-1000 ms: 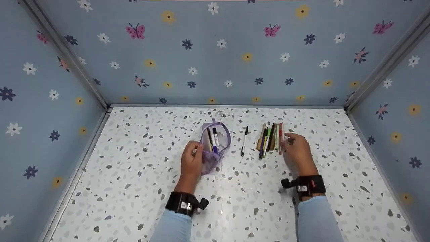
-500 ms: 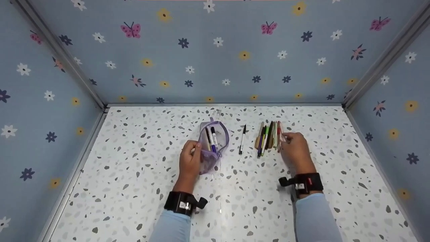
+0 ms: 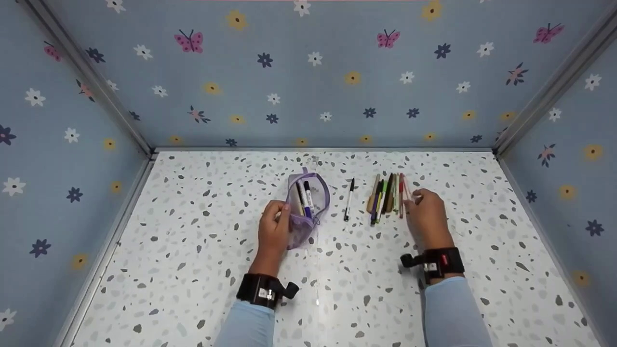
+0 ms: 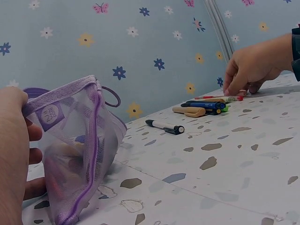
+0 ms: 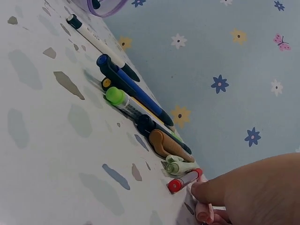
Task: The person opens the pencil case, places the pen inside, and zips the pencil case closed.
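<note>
My left hand (image 3: 274,231) grips the near left side of a purple mesh pencil pouch (image 4: 70,145), whose zip mouth stands open. Inside lie several pens, among them a white marker with a black cap (image 3: 309,195). At the right end of a row of pens, my right hand (image 3: 426,214) pinches a pink pen (image 5: 204,212) between thumb and fingers, covering much of it. Beside it lies a red pen (image 5: 185,180), then a pale green pen (image 5: 180,165), a brown pen (image 5: 171,144), a green-capped marker (image 5: 126,104) and a blue pen (image 5: 138,91).
A single white pen with black ends (image 3: 350,198) lies between the pouch and the row. The speckled white tabletop (image 3: 337,289) meets a flowered blue panel (image 3: 313,96) at the back, with similar panels left and right.
The head view has shifted slightly. My right hand has drawn very slightly rightward from the red pen, with the pink pen at its fingertips. The left hand keeps its hold on the pouch.
</note>
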`<state>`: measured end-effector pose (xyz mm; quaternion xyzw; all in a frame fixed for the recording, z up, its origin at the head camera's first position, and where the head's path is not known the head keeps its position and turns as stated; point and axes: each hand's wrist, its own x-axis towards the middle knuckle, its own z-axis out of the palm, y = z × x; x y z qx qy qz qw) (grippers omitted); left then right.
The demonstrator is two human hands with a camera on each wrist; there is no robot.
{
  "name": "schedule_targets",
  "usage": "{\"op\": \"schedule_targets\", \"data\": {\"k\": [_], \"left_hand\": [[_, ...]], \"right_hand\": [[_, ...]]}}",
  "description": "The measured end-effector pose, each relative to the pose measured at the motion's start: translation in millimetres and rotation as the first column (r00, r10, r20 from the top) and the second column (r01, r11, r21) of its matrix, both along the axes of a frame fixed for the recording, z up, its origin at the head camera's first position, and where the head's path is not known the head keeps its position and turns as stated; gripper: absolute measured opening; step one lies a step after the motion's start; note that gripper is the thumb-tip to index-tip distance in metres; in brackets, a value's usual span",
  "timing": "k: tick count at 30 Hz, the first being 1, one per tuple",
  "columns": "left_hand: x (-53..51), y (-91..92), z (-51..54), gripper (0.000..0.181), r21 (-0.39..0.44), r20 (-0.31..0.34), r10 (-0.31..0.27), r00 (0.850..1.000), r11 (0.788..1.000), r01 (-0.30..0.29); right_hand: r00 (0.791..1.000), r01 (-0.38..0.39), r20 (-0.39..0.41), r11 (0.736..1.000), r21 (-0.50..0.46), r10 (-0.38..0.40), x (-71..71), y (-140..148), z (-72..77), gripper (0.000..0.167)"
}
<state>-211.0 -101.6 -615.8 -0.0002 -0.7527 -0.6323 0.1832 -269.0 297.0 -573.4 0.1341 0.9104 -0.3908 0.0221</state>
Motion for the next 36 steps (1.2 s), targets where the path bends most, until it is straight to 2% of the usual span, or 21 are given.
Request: {"op": "schedule_targets", "data": {"k": [3,6,11,17,22,25,29,32,36], "left_hand": [[-0.4,-0.7,-0.3,0.019,0.001,-0.013,-0.003,1.0,1.0,0.003],[-0.4,-1.5,0.3,0.019,0.004,-0.017,-0.007,1.0,1.0,0.007],[-0.3,-2.7,1.4,0.019,0.005,-0.01,-0.01,1.0,1.0,0.01],[0.4,-3.4,1.8,0.019,0.003,0.001,0.006,1.0,1.0,-0.006],[0.5,-4.2,1.6,0.018,0.001,0.009,0.015,1.0,1.0,-0.015],[0.6,-4.4,0.8,0.018,0.001,0.009,0.016,1.0,1.0,-0.016],[1.1,-3.4,0.1,0.017,0.013,-0.003,0.005,1.0,1.0,-0.005],[1.4,-2.1,0.6,0.018,0.019,-0.008,-0.008,1.0,1.0,0.008],[1.8,0.1,1.4,0.019,0.021,0.005,-0.015,1.0,1.0,0.015]], "right_hand": [[1.0,0.014,-0.019,0.999,0.035,-0.013,-0.6,-1.0,-0.7,0.052],[1.0,0.029,0.005,0.999,0.014,-0.029,-1.2,-1.9,-0.2,0.056],[1.0,0.026,0.017,0.999,-0.021,-0.025,-0.7,-3.8,2.3,0.053],[1.0,0.012,-0.009,0.999,0.045,-0.011,-1.1,-6.3,3.4,0.049],[1.0,0.02,0.013,0.998,0.066,-0.021,-5.4,-5.6,5.7,0.05],[1.0,0.025,0.016,0.999,0.043,-0.025,-7.9,-5.0,7.6,0.051],[1.0,0.023,-0.016,0.999,-0.035,-0.024,-8.0,-6.8,12.4,0.05],[0.999,-0.007,-0.034,0.992,-0.127,0.002,-6.8,-11.5,16.9,0.049],[0.997,-0.074,-0.041,0.981,-0.182,0.067,-4.9,-24.3,21.6,0.045]]}}
